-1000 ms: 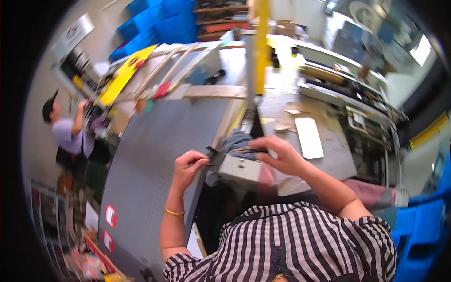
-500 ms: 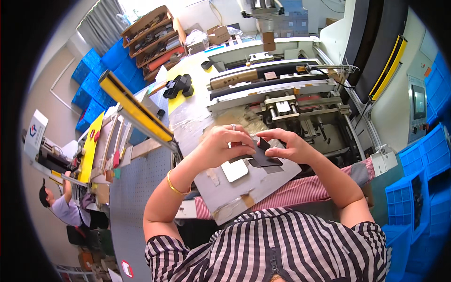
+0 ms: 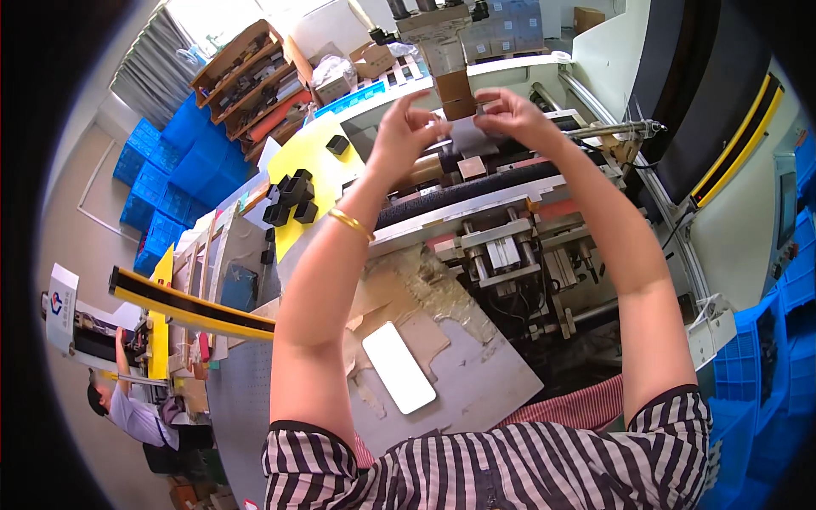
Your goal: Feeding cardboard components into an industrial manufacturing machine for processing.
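Both my hands reach far forward over the machine, at either side of a thin dark grey sheet (image 3: 473,138). My left hand (image 3: 406,134) pinches at the sheet's left edge. At its upper right edge, my right hand (image 3: 515,119) has thumb and fingers closed on it; the fingertips are partly hidden. Just behind the sheet a brown block (image 3: 456,93) hangs beneath the machine head (image 3: 429,38). A small pinkish block (image 3: 472,168) sits on the machine right in front of the sheet.
A white phone-shaped panel (image 3: 398,367) lies on the grey board (image 3: 484,382) near me. Several black boxes (image 3: 293,191) stand on a yellow sheet (image 3: 325,160) at left. Yellow-black bars (image 3: 739,140) flank the machine. Blue crates (image 3: 748,357) are at right. A person (image 3: 140,416) works far left.
Both hands have moved forward from above the board to beneath the machine head, carrying the dark sheet. The white panel is now fully uncovered. The view has shifted.
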`<state>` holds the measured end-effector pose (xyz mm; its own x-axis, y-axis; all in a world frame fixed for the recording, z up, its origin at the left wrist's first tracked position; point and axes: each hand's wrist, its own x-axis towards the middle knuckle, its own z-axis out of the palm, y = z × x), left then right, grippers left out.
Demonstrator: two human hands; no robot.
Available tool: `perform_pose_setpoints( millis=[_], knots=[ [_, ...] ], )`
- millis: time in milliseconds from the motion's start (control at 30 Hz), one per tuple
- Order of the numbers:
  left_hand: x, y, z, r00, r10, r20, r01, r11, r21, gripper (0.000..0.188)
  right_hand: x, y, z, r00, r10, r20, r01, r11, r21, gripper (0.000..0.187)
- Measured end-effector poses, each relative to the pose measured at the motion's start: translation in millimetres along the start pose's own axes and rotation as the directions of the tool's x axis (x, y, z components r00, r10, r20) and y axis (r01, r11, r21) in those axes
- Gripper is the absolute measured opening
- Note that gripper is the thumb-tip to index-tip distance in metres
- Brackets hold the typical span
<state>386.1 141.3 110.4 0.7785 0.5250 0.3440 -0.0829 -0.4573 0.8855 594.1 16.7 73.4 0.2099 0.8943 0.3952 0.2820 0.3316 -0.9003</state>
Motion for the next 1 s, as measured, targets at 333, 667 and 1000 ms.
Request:
perform_pose_setpoints(
  millis=[333,667,1000],
  knots=[
    [-44,13,-1,0.943,0.315,-0.108,-0.229,0.849,0.476,0.086,-30,-74,51,0.868,-0.133,-0.479,0.226,0.964,0.141,0.047],
    [-421,-12,-139,0.902,-0.264,-0.342,0.312,0.945,0.093,0.019,-270,-124,280,0.771,0.097,0.629,-0.169,0.984,0.055,0.020],
    [-1127,-48,-174,-0.528,-0.056,-0.847,0.826,0.197,-0.528,0.024,-291,-174,494,0.368,0.130,0.921,-0.320,0.947,-0.006,0.028]
  ],
)
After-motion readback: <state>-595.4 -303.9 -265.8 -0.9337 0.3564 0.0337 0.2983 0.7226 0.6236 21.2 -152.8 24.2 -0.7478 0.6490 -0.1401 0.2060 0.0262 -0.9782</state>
